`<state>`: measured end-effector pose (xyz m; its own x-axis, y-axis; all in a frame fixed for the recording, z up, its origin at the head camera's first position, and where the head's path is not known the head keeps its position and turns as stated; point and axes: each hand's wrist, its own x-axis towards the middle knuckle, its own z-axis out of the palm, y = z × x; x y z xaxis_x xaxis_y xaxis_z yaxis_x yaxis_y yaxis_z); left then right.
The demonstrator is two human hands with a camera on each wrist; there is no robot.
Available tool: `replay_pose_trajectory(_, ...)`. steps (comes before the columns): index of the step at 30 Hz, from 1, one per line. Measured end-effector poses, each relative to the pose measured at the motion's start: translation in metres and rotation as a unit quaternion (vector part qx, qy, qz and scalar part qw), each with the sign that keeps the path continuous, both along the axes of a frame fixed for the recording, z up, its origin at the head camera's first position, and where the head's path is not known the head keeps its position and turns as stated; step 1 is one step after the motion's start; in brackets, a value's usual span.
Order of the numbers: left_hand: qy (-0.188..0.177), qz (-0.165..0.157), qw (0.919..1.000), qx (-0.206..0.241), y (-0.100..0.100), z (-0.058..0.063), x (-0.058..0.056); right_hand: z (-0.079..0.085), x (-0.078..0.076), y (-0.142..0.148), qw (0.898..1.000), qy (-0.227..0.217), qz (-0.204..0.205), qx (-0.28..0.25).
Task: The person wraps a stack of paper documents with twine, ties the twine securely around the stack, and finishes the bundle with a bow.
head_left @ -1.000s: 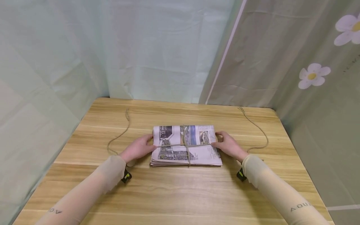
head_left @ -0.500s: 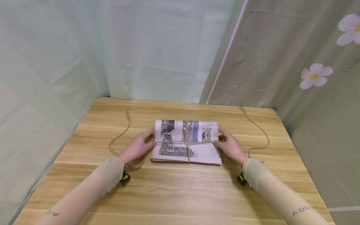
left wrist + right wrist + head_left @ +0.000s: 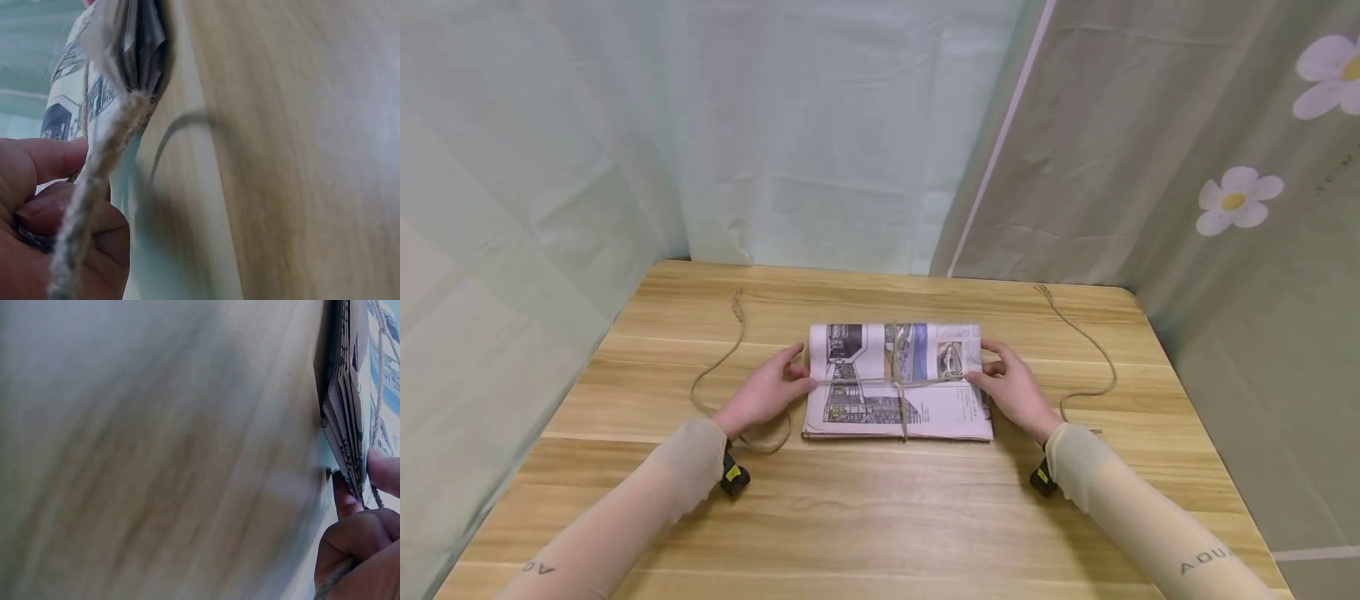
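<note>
Curled fingers [image 3: 359, 534] of the left hand [image 3: 766, 392] and right hand [image 3: 1017, 393] pinch opposite ends of a flat, white printed-newspaper bundle [image 3: 876, 398], crossed on top by thin brown twine [image 3: 904, 410].

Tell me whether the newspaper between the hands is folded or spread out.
Folded: the newspaper forms a compact, flat bundle, its stacked layers visible in both wrist views, with twine crossing over its top.

right sleeve [image 3: 1138, 504]: "AQU", rest unclear | left sleeve [image 3: 625, 508]: letters unclear | newspaper bundle [image 3: 865, 412]: print illegible
</note>
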<state>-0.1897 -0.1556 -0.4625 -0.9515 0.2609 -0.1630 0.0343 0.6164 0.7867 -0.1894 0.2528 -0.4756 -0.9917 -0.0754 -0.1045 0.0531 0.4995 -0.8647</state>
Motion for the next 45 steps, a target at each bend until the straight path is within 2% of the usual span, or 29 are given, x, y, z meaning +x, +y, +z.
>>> replay_pose_trajectory(6, -0.019, -0.021, 0.9996, 0.005, -0.003, -0.003, 0.000, 0.001, -0.001, -0.001, 1.000, -0.012, 0.004, 0.005)
replay_pose_trajectory(15, -0.005, -0.037, 0.9993, -0.007, -0.003, 0.001, 0.000, 0.007, -0.004, 0.001, 0.998, -0.050, 0.004, -0.022)
replay_pose_trajectory(19, 0.001, -0.055, 0.9984, -0.014, -0.004, 0.005, -0.001, 0.009, -0.005, 0.005, 0.999, -0.051, 0.014, -0.013)
replay_pose_trajectory(25, 0.013, -0.061, 0.9979, 0.019, -0.006, 0.016, -0.005, 0.020, -0.007, 0.013, 0.999, -0.002, 0.034, 0.016)
replay_pose_trajectory(28, 0.045, -0.054, 0.9974, 0.016, -0.006, 0.023, -0.008, 0.029, -0.007, 0.014, 0.998, 0.033, 0.037, 0.035)
replay_pose_trajectory(31, 0.098, -0.055, 0.9937, 0.002, -0.005, 0.034, -0.009, 0.040, -0.007, 0.014, 0.995, 0.075, 0.037, 0.052)
replay_pose_trajectory(35, 0.164, -0.054, 0.9846, -0.027, -0.004, 0.047, -0.009, 0.051, -0.005, 0.014, 0.985, 0.147, 0.036, 0.086)
replay_pose_trajectory(38, 0.180, -0.053, 0.9817, -0.036, -0.005, 0.052, -0.009, 0.055, -0.003, 0.016, 0.974, 0.195, 0.046, 0.106)
replay_pose_trajectory(42, 0.217, -0.097, 0.9699, -0.054, -0.009, 0.047, -0.010, 0.049, 0.000, 0.018, 0.950, 0.263, 0.083, 0.149)
replay_pose_trajectory(45, 0.248, -0.141, 0.9539, -0.093, -0.013, 0.040, -0.009, 0.042, 0.004, 0.020, 0.929, 0.293, 0.115, 0.195)
